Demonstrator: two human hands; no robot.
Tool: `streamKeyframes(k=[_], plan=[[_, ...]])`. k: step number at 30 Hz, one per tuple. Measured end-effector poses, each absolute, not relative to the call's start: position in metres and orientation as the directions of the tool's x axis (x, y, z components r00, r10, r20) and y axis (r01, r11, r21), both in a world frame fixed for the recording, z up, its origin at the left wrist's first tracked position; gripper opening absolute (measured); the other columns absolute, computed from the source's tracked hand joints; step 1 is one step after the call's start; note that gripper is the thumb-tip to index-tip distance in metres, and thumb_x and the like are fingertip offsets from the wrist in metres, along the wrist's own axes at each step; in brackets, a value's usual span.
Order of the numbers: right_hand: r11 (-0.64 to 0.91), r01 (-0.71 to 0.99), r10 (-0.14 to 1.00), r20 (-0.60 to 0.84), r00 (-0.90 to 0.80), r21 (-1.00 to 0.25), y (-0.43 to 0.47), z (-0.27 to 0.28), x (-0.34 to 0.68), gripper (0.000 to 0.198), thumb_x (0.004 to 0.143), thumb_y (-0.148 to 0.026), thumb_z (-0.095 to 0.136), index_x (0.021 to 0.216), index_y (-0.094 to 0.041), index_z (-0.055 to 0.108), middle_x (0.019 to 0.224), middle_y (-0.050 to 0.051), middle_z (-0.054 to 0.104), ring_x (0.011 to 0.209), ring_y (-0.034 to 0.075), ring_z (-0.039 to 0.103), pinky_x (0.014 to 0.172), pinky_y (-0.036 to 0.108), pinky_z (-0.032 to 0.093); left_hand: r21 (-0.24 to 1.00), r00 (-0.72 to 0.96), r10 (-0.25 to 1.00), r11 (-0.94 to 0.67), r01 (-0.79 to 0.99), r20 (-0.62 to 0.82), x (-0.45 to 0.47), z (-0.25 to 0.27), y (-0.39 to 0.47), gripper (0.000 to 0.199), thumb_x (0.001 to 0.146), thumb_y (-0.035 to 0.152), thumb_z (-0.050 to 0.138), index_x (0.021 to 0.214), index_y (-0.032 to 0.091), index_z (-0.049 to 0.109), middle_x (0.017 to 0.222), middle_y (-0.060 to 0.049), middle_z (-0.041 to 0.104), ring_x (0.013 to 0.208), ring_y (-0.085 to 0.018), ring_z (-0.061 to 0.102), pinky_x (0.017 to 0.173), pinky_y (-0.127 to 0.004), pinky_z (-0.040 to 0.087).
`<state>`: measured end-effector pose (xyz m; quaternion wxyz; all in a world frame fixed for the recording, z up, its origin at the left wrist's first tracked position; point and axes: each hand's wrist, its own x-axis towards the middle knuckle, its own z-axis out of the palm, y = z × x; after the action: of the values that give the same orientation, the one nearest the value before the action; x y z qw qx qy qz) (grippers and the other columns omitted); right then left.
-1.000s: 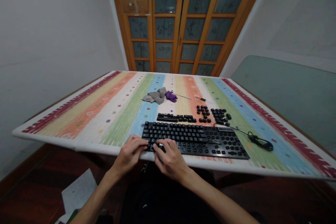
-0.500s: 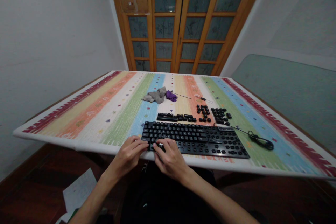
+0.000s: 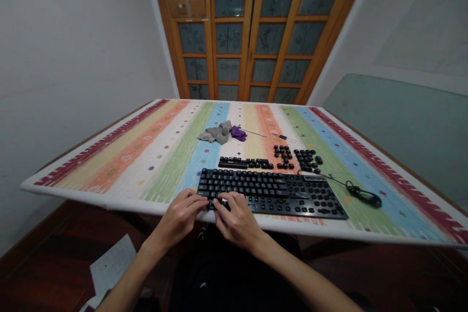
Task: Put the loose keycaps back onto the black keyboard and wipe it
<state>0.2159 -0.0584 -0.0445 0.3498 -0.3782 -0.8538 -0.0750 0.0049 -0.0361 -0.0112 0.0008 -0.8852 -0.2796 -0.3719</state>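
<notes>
Wooden doors with glass panes (image 3: 229, 39) stand behind a table (image 3: 120, 156) with a striped cover, where loose black keycaps (image 3: 305, 160) lie just behind a black keyboard (image 3: 268, 184) set along the near edge, its cable (image 3: 365, 196) coiled to the right. The left hand (image 3: 182, 213) and right hand (image 3: 237, 218) bend their fingers onto the keyboard's near left corner, though whether either pinches a key I cannot tell; farther back, a gray cloth (image 3: 218, 133) touches a purple cloth (image 3: 239, 133).

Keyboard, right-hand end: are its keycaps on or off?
Off: the right end of the keyboard shows low, bare key mounts, and loose keycaps lie behind it.
</notes>
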Motion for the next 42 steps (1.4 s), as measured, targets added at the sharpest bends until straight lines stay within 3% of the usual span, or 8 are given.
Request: streamKeyframes(k=[5,9,18,26,31,42], plan=[[0.705,0.698,0.582,0.668,-0.464,-0.129,-0.059,-0.043,0.216,0.03,0.089,-0.015,0.057,0.118,-0.01,0.061,0.112,0.016,0.059,0.103,0.028,0.05,0.085,0.042,0.046,0.362,0.348,0.596,-0.757,0.544,0.723,0.003,-0.016,-0.034,0.014,0.093,0.015,0.062,0.105,0.018,0.068,0.093,-0.005,0.072,0.085,-0.017,0.061,0.076,-0.03,0.054],[0.7,0.702,0.591,0.659,-0.466,-0.132,-0.059,-0.043,0.216,0.031,0.089,-0.016,0.057,0.119,-0.012,0.061,0.113,0.016,0.059,0.103,0.029,0.051,0.085,0.042,0.045,0.442,0.313,0.663,-0.711,0.546,0.68,0.004,-0.018,-0.035,0.012,0.093,0.021,0.062,0.102,0.019,0.069,0.092,-0.004,0.072,0.085,-0.017,0.062,0.076,-0.029,0.055],[0.698,0.703,0.596,0.656,-0.464,-0.136,-0.059,-0.043,0.216,0.032,0.087,-0.015,0.06,0.119,-0.012,0.061,0.112,0.015,0.059,0.103,0.028,0.051,0.085,0.041,0.045,0.268,0.474,0.505,-0.835,0.48,0.722,0.008,-0.018,-0.033,0.016,0.094,0.012,0.059,0.105,0.018,0.068,0.097,-0.005,0.073,0.084,-0.017,0.059,0.076,-0.03,0.053],[0.695,0.705,0.603,0.648,-0.465,-0.141,-0.059,-0.044,0.215,0.031,0.089,-0.016,0.057,0.12,-0.012,0.061,0.114,0.015,0.059,0.103,0.028,0.051,0.086,0.042,0.045,0.14,0.582,0.475,-0.839,0.525,0.66,0.005,-0.015,-0.035,0.024,0.093,0.005,0.052,0.109,0.016,0.066,0.103,-0.009,0.07,0.092,-0.02,0.055,0.082,-0.035,0.053],[0.698,0.701,0.599,0.657,-0.459,-0.147,-0.06,-0.043,0.215,0.031,0.088,-0.015,0.06,0.118,-0.011,0.062,0.112,0.016,0.059,0.104,0.028,0.051,0.086,0.042,0.045,0.195,0.547,0.546,-0.797,0.571,0.634,0.01,-0.009,-0.038,0.012,0.09,0.01,0.057,0.09,0.016,0.067,0.108,-0.011,0.063,0.102,-0.023,0.055,0.087,-0.039,0.052],[0.692,0.703,0.627,0.617,-0.475,-0.162,-0.058,-0.039,0.214,0.029,0.087,-0.017,0.061,0.115,-0.012,0.063,0.115,0.016,0.057,0.107,0.03,0.047,0.087,0.044,0.043,0.29,0.546,0.61,-0.775,0.561,0.574,0.009,-0.004,-0.032,0.007,0.086,0.019,0.063,0.083,0.018,0.069,0.108,-0.01,0.062,0.104,-0.025,0.056,0.089,-0.04,0.051]])
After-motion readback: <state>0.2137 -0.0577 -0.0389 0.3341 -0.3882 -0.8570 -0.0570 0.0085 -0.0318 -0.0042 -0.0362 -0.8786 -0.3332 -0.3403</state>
